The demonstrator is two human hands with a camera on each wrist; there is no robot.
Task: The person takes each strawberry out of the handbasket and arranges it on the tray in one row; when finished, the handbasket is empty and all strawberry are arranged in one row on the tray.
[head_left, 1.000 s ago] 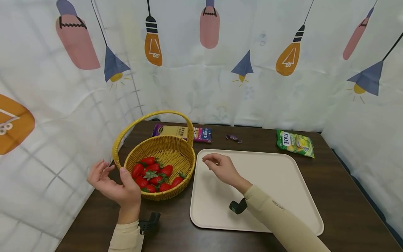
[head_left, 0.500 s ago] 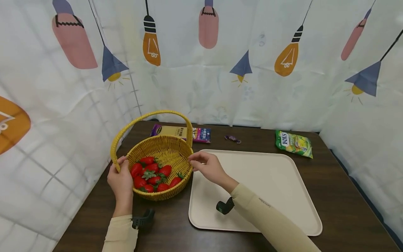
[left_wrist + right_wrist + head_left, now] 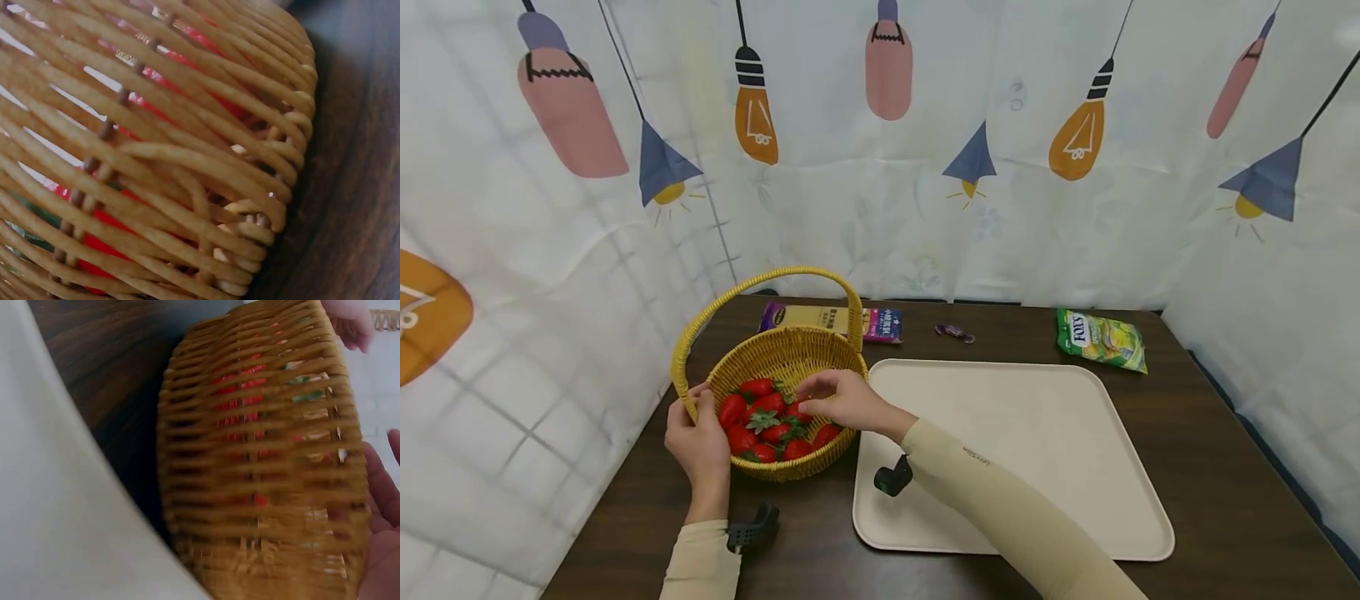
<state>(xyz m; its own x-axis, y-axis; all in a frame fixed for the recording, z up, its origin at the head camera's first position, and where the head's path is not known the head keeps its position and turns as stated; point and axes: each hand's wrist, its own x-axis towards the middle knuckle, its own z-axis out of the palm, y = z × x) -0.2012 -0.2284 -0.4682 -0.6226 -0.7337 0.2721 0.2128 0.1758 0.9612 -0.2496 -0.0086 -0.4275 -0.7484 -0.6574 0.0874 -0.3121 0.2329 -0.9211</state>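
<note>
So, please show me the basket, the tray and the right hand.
Basket (image 3: pixel 792 352), head view: bare inner back wall.
Tray (image 3: pixel 1018 437), head view: bare middle.
Right hand (image 3: pixel 854 405), head view: back of the hand.

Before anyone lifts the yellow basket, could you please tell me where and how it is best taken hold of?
Probably by the top of its arched handle, from above: it rises over the yellow basket, clear of the strawberries, and the left hand is only near one lower end.

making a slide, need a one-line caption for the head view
Left hand holding a yellow wicker basket beside a pale tray, right hand over the strawberries inside.
</note>
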